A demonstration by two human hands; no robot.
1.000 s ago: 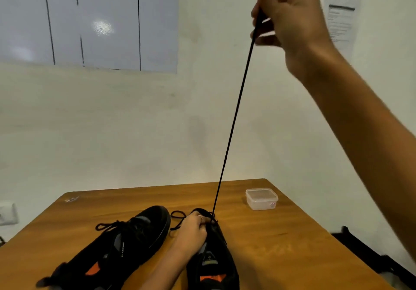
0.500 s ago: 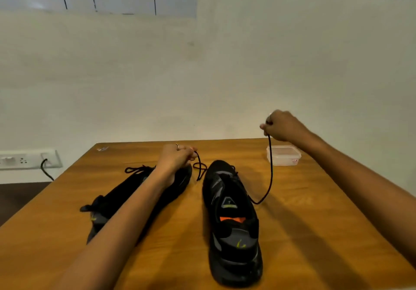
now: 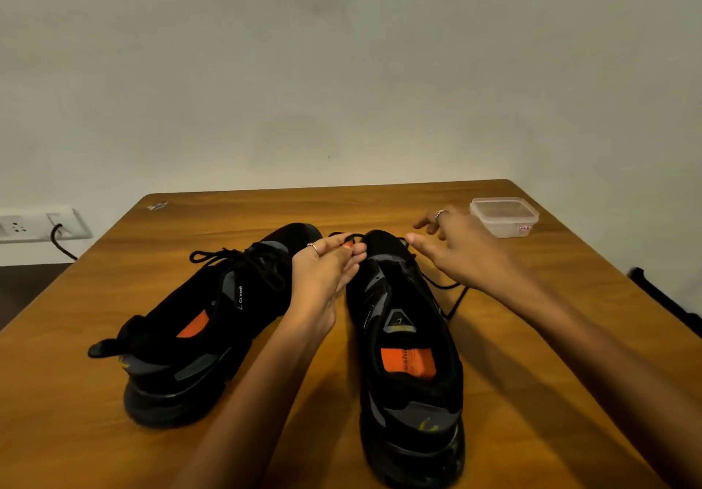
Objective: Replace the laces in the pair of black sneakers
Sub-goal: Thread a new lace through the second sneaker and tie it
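Two black sneakers stand on the wooden table [image 3: 532, 336], heels toward me. The left sneaker [image 3: 212, 321] is tilted and laced, with a bow at its tongue. The right sneaker [image 3: 410, 355] stands upright with its eyelets mostly bare. My left hand [image 3: 326, 264] pinches a loop of the black lace [image 3: 452, 291] at the right sneaker's toe end. My right hand [image 3: 459, 249] hovers over the toe's right side with its fingers spread, holding nothing. The lace's loose end trails on the table under my right wrist.
A clear plastic box with a lid [image 3: 503, 217] stands near the table's far right corner. A small scrap [image 3: 157, 206] lies at the far left corner. A wall socket with a black cable [image 3: 45, 224] sits left of the table.
My right hand came down from high above the table, let go of the lace and opened beside the toe. The lace went slack onto the table. The view tilted downward.
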